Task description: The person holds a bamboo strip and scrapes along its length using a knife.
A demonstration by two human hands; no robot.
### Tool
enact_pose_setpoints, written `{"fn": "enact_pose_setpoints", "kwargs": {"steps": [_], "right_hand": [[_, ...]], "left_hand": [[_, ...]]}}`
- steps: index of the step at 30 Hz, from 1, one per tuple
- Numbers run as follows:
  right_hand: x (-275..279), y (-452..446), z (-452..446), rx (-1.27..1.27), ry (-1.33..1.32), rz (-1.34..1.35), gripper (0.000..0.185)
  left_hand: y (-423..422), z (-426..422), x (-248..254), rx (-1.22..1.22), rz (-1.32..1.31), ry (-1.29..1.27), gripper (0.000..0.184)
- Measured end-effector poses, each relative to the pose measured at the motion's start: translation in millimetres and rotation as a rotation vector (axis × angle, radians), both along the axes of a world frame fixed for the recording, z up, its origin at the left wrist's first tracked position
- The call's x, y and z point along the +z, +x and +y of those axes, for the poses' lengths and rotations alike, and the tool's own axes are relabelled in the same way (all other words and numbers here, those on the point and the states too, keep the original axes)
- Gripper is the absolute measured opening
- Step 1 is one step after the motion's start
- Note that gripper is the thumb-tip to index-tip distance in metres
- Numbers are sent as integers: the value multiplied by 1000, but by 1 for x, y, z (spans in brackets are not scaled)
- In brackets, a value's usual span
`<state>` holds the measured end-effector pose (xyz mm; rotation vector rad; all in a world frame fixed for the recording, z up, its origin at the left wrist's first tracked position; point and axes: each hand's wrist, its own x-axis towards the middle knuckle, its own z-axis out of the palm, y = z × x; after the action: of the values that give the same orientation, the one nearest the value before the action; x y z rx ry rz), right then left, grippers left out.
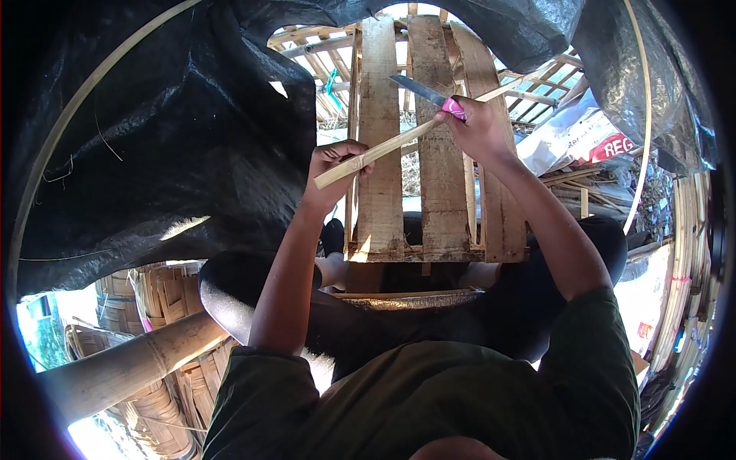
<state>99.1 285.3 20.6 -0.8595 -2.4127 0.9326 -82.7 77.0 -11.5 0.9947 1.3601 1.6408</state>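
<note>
My left hand [337, 165] is closed around the near end of a long bamboo strip [395, 143], which slants up to the right. My right hand [475, 126] grips a knife [423, 90] by its pink-wrapped handle [455, 109], the blade pointing up and to the left. The strip passes right by the knife hand, and its far end shows beyond the wrist. Whether the right fingers also touch the strip I cannot tell. Both hands are above a rough wooden slatted stand [437, 222] between my knees.
Black plastic sheeting [153, 138] hangs on the left and overhead. A thick bamboo pole [146, 360] lies at lower left near woven bamboo [157, 414]. At right are a printed white sack [567, 142], scattered bamboo pieces [586, 184] and bundled bamboo poles [682, 268].
</note>
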Motion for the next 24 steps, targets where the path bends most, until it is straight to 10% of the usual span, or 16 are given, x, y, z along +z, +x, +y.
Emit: {"fn": "enact_pose_setpoints", "kwargs": {"steps": [11,13,17,20,24], "right_hand": [[32,-3,1,-80,-28,52,32],[37,-1,-5,-77,18,-88,31],[12,-3,-5,25,18,11,31],[-5,-11,-10,58,15,-124,28],[-18,-9,-20,39,110,-180,25]], "left_hand": [[-16,-3,8,270,356,-301,25],[-40,-11,5,373,896,-143,39],[-33,-27,71,244,-60,6,43],[-25,-36,101,67,12,-61,55],[-5,-34,102,-46,375,-261,26]]}}
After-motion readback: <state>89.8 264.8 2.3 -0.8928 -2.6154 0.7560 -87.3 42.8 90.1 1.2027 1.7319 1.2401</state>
